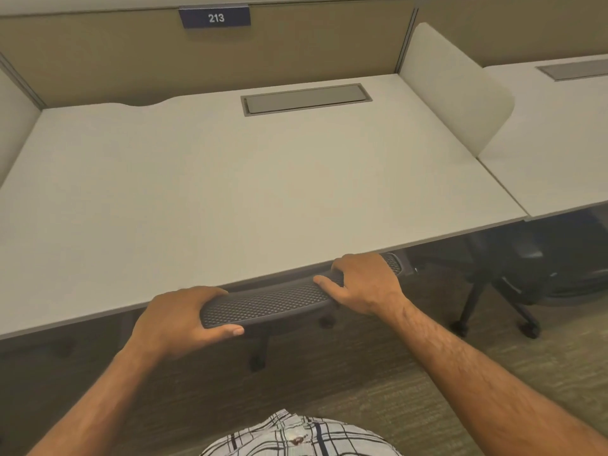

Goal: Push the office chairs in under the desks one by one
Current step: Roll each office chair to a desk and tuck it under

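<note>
Far left: shows a pale side panel [13, 126], cut off by the frame edge.

Left of centre: shows the left hand [177, 320] clasping the left end of the backrest [273, 302] of an office chair, with fingers curled over the top and hidden behind it, and the thumb laid along the near face.

Centre: shows only the dark mesh top of the backrest, lying right at the front edge of the tabletop [230, 192]. Hides the seat and everything forward of it under the tabletop. Leaves one leg and a castor [256, 363] dimly visible in shadow above the carpet [493, 373]. Further back, shows a closed grey hatch [306, 99] set flush in the tabletop, and a dark number plate [215, 17] reading 213 on the rear partition.

Right of centre: shows the right hand [365, 284] gripping the backrest near its right end, with fingers bent over the far side and out of sight, and the thumb lying on top. Leaves the rounded tip of the backrest poking out beyond the knuckles, under the tabletop edge.

Right: shows a rounded white divider [457, 90] standing between this tabletop and the neighbouring tabletop [559, 143], which runs off the frame. Beneath it, shows a second chair [513, 274], mostly lost in shadow, with only base legs and castors clearly readable.

Bottom edge: shows a plaid shirt [296, 436], cropped.
</note>
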The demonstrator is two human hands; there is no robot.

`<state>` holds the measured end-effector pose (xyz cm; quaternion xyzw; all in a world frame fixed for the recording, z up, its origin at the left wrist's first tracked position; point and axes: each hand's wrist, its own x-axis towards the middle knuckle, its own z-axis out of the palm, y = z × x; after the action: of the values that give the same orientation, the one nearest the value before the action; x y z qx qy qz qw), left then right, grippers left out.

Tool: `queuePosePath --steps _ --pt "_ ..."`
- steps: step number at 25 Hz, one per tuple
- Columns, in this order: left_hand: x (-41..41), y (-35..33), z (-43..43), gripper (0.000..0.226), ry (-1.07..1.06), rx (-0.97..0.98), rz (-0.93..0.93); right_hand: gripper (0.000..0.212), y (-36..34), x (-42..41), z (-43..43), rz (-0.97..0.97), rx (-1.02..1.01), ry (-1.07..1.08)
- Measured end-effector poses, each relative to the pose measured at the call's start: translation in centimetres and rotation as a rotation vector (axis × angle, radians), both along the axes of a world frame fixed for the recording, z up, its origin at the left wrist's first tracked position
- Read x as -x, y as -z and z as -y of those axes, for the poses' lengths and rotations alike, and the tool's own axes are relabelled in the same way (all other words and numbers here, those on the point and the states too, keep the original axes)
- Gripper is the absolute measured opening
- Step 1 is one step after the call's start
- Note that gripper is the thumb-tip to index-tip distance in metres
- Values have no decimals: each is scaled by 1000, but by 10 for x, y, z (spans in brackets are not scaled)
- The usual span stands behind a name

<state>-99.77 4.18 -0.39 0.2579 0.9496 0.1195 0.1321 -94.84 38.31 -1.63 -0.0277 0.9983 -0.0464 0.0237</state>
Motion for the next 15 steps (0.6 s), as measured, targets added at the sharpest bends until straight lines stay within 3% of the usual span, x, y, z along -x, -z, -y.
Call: queuePosePath --steps 12,15 --pt "-10 5 2 96 19 -11 38 77 -1 -14 -1 -8 118 21" --pt "-20 -4 -7 107 45 1 -66 81 -19 -30 2 -58 103 36"
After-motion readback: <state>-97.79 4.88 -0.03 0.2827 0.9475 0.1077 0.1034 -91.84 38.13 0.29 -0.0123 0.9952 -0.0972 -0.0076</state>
